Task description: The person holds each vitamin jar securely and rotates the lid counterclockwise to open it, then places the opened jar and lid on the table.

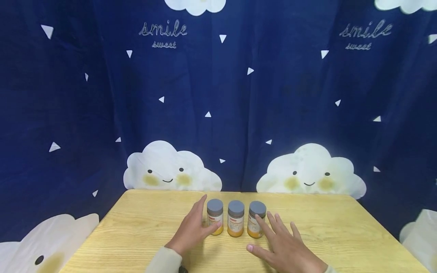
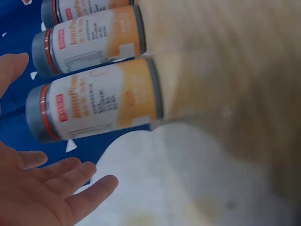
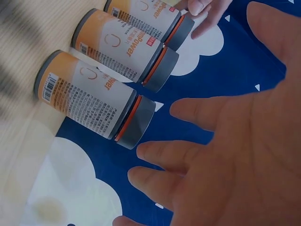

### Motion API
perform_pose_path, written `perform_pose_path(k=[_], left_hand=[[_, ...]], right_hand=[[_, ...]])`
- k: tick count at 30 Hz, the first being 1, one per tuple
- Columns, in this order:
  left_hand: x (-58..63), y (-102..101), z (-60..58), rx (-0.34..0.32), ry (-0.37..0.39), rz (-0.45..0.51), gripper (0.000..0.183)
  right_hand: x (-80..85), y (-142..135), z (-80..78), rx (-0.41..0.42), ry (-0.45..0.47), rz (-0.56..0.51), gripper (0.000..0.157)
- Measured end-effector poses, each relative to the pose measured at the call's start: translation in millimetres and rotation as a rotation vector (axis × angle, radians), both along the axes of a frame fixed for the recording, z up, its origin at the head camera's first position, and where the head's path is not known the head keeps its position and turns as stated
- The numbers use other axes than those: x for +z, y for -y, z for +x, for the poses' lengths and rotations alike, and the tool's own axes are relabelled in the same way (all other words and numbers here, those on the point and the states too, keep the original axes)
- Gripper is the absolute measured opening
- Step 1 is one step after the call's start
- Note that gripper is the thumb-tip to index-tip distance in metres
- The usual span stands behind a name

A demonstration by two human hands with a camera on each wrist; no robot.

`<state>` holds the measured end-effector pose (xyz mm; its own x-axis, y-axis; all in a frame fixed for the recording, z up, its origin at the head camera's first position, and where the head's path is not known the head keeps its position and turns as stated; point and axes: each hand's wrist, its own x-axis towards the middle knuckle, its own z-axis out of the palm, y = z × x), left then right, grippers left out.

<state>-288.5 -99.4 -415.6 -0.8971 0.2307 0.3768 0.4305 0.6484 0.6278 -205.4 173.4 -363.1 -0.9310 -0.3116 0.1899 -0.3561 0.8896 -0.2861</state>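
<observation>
Three jars with grey lids and white-and-orange labels stand upright in a row on the table: a left jar (image 1: 215, 217), a middle jar (image 1: 236, 219) and a right jar (image 1: 255, 223). My left hand (image 1: 194, 228) is beside the left jar, its thumb in front of it and fingers stretched out. In the left wrist view, a gap shows between those fingers and the nearest jar (image 2: 101, 101). My right hand (image 1: 285, 244) is spread near the right jar. The right wrist view shows its fingers apart from that jar's lid (image 3: 136, 123). Neither hand holds anything.
The jars stand on a light wooden table (image 1: 143, 216). Behind it hangs a dark blue curtain (image 1: 290, 94) printed with white clouds and triangles. The table's far edge meets the curtain.
</observation>
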Motion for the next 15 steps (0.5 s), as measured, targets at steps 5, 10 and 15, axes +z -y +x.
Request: perform_pose_path(k=[5,10,15], left_hand=[[-7.0,-2,-4.7,-0.058,0.094,0.135,0.1],[-13.1,-3,-6.4,-0.073,0.175,0.223,0.095],[-25.2,-5,-12.0,-0.096,0.239,0.361,0.088]], right_hand=[[0.0,1,-0.6,0.0,0.003,0.0,0.085],[-1.3,2,-0.2,0.013,0.023,-0.009,0.084],[-4.1,3,0.5,0.015,0.018,-0.02,0.084]])
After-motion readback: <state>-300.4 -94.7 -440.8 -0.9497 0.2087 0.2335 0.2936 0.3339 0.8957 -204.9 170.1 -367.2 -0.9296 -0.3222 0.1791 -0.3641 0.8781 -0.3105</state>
